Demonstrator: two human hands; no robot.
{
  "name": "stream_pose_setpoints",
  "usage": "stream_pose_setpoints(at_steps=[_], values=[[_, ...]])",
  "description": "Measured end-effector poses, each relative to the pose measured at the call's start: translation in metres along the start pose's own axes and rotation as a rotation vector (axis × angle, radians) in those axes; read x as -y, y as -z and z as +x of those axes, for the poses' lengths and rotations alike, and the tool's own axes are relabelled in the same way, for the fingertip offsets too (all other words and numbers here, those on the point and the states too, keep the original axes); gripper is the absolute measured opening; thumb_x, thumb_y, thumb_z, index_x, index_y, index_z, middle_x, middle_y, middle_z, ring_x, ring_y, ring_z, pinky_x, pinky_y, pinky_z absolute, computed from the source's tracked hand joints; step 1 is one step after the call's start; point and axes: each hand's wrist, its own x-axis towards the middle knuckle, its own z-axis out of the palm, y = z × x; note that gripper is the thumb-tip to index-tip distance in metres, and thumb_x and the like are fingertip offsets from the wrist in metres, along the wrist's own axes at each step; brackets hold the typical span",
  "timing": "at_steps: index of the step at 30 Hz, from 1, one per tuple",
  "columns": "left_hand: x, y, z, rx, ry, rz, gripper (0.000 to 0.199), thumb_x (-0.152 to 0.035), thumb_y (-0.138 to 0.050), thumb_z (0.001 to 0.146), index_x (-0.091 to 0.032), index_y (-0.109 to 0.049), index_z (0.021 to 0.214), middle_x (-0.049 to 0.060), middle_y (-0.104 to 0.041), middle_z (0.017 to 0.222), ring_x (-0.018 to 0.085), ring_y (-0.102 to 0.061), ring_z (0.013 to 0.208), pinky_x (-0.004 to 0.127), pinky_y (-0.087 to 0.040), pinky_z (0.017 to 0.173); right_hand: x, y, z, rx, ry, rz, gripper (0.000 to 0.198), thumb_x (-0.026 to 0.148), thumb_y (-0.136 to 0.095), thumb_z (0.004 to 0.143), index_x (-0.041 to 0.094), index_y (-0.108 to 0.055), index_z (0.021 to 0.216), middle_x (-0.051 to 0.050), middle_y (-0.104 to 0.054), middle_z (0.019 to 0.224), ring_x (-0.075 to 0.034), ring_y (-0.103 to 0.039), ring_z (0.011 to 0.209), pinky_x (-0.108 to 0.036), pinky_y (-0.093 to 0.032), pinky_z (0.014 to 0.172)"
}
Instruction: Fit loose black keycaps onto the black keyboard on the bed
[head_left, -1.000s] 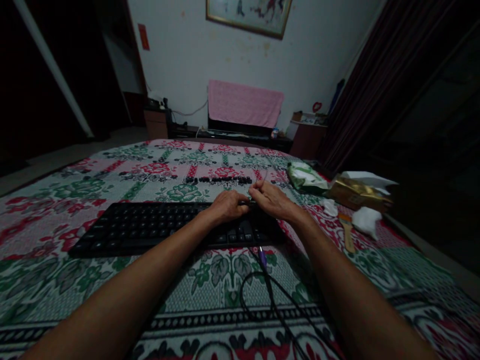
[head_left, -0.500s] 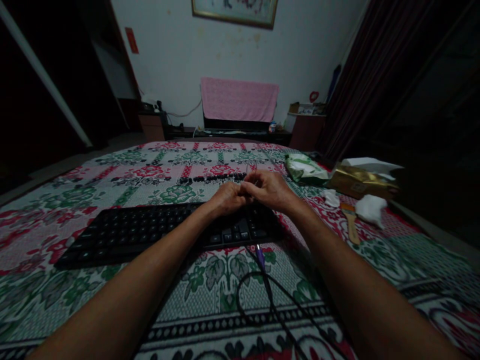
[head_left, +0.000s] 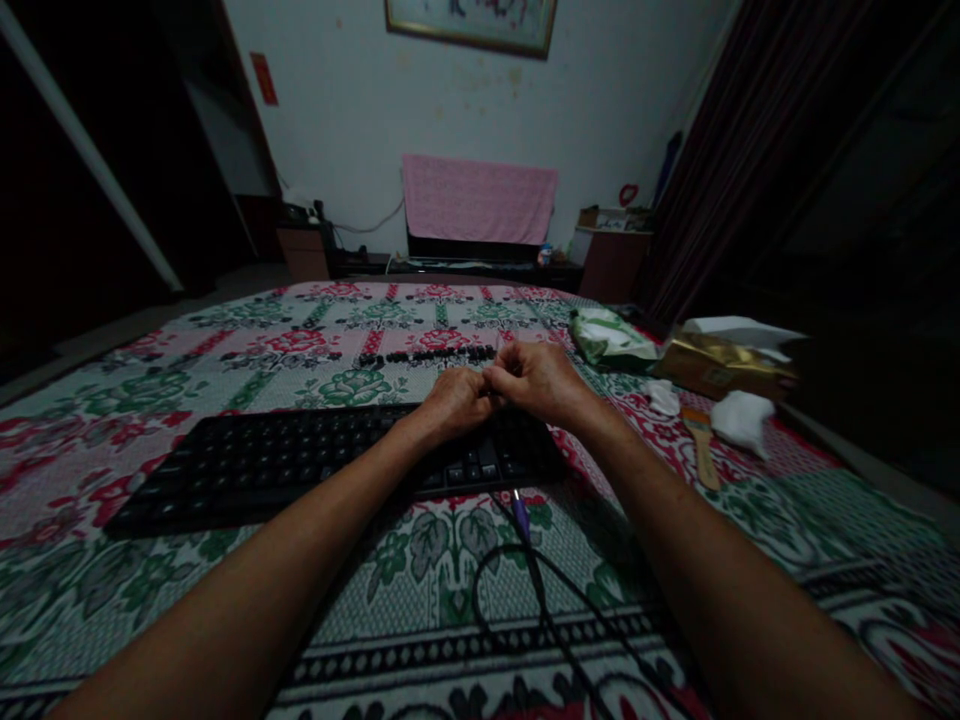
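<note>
A black keyboard (head_left: 262, 460) lies on the patterned cloth, both my hands above its right part. My left hand (head_left: 457, 400) is closed, its fingers bent close against those of the other hand. My right hand (head_left: 536, 378) is pinched, thumb against fingertips, over the upper right of the keyboard. Whatever sits between the fingertips is too small and dark to make out. Beyond the hands runs a row of small black pieces, which look like loose keycaps (head_left: 442, 355). A black cable (head_left: 536, 590) and a purple-ended plug (head_left: 520, 512) lie in front of the keyboard.
On the right are a wooden-handled brush (head_left: 702, 450), crumpled white tissues (head_left: 741, 420), a green-and-white packet (head_left: 611, 337) and a gold tissue box (head_left: 724, 362). The patterned cloth (head_left: 337, 390) spreads underneath. A pink towel (head_left: 480, 200) hangs over a screen by the far wall.
Both hands stay together over the keyboard, with only slight finger shifts. The left hand sits a touch lower, and the keyboard's left end has shifted very slightly left.
</note>
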Motion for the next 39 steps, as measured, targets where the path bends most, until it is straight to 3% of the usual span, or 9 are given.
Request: stream_pose_setpoints(at_steps=[5,9,19,25,33,39], values=[[-0.003,-0.003,0.000,-0.017,-0.016,0.014,0.025,-0.031,-0.051,0.076,-0.016,-0.071,0.077,0.004,-0.067,0.067,0.019,-0.062,0.068,0.023,-0.039,0.058,0.005,0.001,0.001,0.010,-0.041,-0.066,0.017,0.026,-0.048,0.076,0.017,-0.059,0.066,-0.002,-0.061,0.061,-0.012,-0.050,0.057,-0.023,-0.030,0.054],[-0.007,-0.006,0.001,-0.019,0.056,0.088,0.028,-0.032,-0.050,0.077,-0.014,-0.071,0.078,0.009,-0.069,0.073,0.023,-0.062,0.071,0.027,-0.041,0.061,0.011,-0.002,0.001,0.009,-0.087,-0.144,0.019,0.025,-0.046,0.077,0.016,-0.060,0.069,-0.005,-0.061,0.063,-0.014,-0.051,0.057,-0.025,-0.029,0.054],[-0.016,-0.009,0.005,0.041,0.101,0.262,0.034,-0.033,-0.047,0.082,-0.015,-0.064,0.105,0.012,-0.068,0.092,0.025,-0.062,0.092,0.030,-0.045,0.078,0.014,-0.006,0.004,0.024,-0.164,-0.204,0.025,0.024,-0.043,0.078,0.012,-0.064,0.086,-0.009,-0.067,0.079,-0.016,-0.056,0.067,-0.024,-0.034,0.060],[-0.026,-0.009,0.007,0.045,0.148,0.299,0.033,-0.033,-0.046,0.084,-0.015,-0.063,0.106,0.011,-0.068,0.096,0.024,-0.062,0.094,0.029,-0.045,0.081,0.007,-0.006,0.006,0.028,-0.236,-0.172,0.027,0.025,-0.041,0.078,0.013,-0.065,0.078,-0.007,-0.067,0.074,-0.015,-0.057,0.067,-0.023,-0.033,0.057],[-0.022,-0.008,0.006,0.034,0.163,0.263,0.036,-0.034,-0.050,0.081,-0.015,-0.061,0.109,0.011,-0.068,0.096,0.025,-0.062,0.094,0.028,-0.045,0.080,0.016,-0.006,0.004,0.045,-0.149,-0.230,0.029,0.024,-0.040,0.079,0.011,-0.066,0.081,-0.010,-0.068,0.079,-0.016,-0.059,0.069,-0.023,-0.036,0.061],[-0.021,-0.007,0.005,0.031,0.205,0.218,0.032,-0.034,-0.052,0.079,-0.015,-0.065,0.102,0.010,-0.069,0.094,0.025,-0.062,0.094,0.028,-0.045,0.078,0.023,-0.006,0.003,0.035,-0.112,-0.260,0.031,0.024,-0.039,0.080,0.011,-0.066,0.083,-0.012,-0.068,0.082,-0.019,-0.060,0.073,-0.025,-0.039,0.065]])
